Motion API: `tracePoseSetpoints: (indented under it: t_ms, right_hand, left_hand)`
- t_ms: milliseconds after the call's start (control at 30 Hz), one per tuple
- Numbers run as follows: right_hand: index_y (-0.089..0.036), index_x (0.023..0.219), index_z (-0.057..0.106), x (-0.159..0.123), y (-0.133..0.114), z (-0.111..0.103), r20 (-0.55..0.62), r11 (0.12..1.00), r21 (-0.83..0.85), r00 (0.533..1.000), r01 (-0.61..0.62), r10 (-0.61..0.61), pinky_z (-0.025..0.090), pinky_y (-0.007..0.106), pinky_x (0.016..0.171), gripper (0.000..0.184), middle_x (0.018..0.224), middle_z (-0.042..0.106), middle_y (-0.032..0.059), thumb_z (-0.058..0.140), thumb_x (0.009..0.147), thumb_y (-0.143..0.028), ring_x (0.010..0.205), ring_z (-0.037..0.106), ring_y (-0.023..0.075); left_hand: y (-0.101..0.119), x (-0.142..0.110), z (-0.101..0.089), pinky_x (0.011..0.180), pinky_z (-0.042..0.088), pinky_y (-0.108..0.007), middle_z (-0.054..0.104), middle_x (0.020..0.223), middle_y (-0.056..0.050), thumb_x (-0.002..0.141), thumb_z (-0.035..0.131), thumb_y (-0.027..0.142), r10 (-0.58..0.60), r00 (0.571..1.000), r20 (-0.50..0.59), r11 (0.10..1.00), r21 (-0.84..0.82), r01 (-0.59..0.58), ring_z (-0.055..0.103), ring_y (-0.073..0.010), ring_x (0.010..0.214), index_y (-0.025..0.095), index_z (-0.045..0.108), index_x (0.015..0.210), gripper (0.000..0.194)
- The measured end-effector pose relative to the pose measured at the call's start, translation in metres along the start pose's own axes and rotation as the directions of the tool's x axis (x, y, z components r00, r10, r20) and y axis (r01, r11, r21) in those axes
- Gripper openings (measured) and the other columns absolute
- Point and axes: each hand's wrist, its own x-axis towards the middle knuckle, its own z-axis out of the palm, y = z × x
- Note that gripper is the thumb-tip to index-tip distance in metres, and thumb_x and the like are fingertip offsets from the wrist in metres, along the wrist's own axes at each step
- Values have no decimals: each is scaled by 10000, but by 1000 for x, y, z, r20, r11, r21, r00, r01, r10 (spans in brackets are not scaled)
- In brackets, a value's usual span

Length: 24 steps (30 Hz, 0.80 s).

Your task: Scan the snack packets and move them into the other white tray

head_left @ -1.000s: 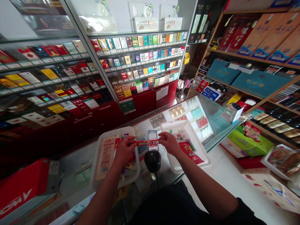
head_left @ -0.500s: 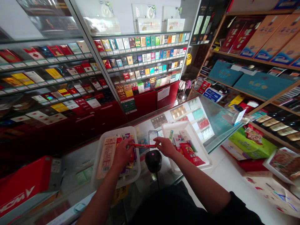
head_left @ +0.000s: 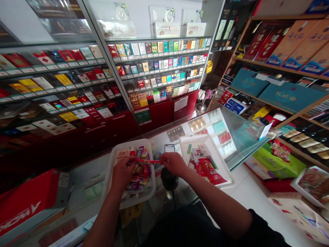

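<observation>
A thin red stick-shaped snack packet [head_left: 147,161] is stretched level between my two hands. My left hand [head_left: 125,172] pinches its left end above the white bin [head_left: 153,183], which holds several small colourful snack packets. At the other end, my right hand [head_left: 175,164] has its fingers closed on the packet. Below and behind the right hand stands a black rounded scanner-like device [head_left: 169,181] with a cable. A phone [head_left: 169,148] with a lit screen lies just beyond the hands. To the right, a white tray [head_left: 229,176] contains a red snack bag [head_left: 211,171] and other packets.
The glass counter [head_left: 239,144] runs under the containers. A red and grey box [head_left: 28,202] sits at the left. Cigarette packs [head_left: 164,46] line the glass shelves ahead. At the right are wooden shelves with boxes [head_left: 280,94] and a green carton [head_left: 277,163].
Both hands have shifted left with the red packet, from over the scanner and phone to partly over the left bin. The view has tilted slightly.
</observation>
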Motion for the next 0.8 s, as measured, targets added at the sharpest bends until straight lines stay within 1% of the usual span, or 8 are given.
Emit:
tracePoseSetpoints:
  t_ms: [100, 200, 267, 367, 467, 600, 733, 800]
  right_hand:
    - [-248, 960, 734, 0, -28, 9, 78, 994, -69, 994, 86, -80, 468, 267, 806, 209, 953, 760, 17, 575, 863, -153, 889, 691, 186]
    - [-244, 1008, 707, 0, -51, 21, 140, 984, -134, 985, 119, -100, 472, 272, 792, 199, 994, 748, 39, 548, 902, -190, 911, 687, 196]
    - [-234, 1019, 682, 1, -64, 31, 190, 972, -178, 975, 151, -117, 483, 279, 776, 178, 1017, 743, 52, 546, 908, -207, 917, 692, 206]
    - [-216, 1032, 651, 1, -78, 49, 261, 949, -223, 952, 221, -160, 509, 294, 750, 159, 1013, 741, 69, 549, 911, -223, 898, 704, 220]
    - [-196, 1066, 632, 1, -89, 67, 323, 922, -235, 920, 307, -223, 543, 317, 721, 186, 1028, 739, 91, 569, 892, -218, 885, 715, 241]
    - [-177, 1160, 615, 1, -104, 86, 390, 879, -202, 858, 433, -333, 579, 372, 727, 308, 1027, 745, 111, 603, 853, -212, 907, 725, 278]
    - [-162, 1083, 648, 0, -115, 92, 461, 872, -155, 815, 464, -351, 590, 361, 683, 261, 1004, 750, 117, 621, 825, -193, 882, 735, 278]
    - [-160, 1047, 655, 1, -117, 90, 472, 875, -141, 808, 463, -351, 589, 356, 674, 226, 1008, 749, 119, 618, 825, -184, 884, 737, 277]
  left_hand:
    - [-5, -4, -20, 771, 502, -301, 769, 901, -13, 795, 583, 424, -109, 993, -37, 994, 16, 109, 695, -218, 798, 249, 744, 957, 287]
    - [-12, -8, -39, 733, 492, -298, 754, 830, -4, 779, 587, 414, -195, 978, -69, 978, 57, 199, 681, -214, 744, 253, 740, 945, 278]
    - [-17, -10, -49, 710, 484, -297, 742, 797, -1, 770, 592, 404, -239, 967, -88, 965, 91, 246, 669, -212, 717, 257, 739, 939, 268]
    - [-26, -13, -60, 683, 467, -298, 730, 771, -1, 766, 601, 401, -269, 957, -108, 951, 131, 281, 667, -215, 714, 260, 740, 940, 264]
    - [-34, -12, -66, 668, 453, -304, 729, 774, -10, 767, 608, 412, -285, 951, -119, 941, 152, 302, 670, -222, 730, 258, 741, 934, 263]
    - [-44, -8, -69, 673, 463, -317, 745, 803, -28, 778, 617, 436, -304, 943, -135, 933, 158, 323, 672, -231, 729, 252, 740, 923, 265]
    - [-51, -7, -67, 673, 472, -324, 757, 812, -44, 791, 612, 451, -304, 947, -107, 932, 170, 319, 687, -245, 749, 244, 744, 961, 299]
    - [-50, -9, -63, 676, 478, -323, 763, 822, -51, 797, 601, 454, -292, 952, -93, 938, 168, 304, 697, -251, 767, 237, 746, 978, 317]
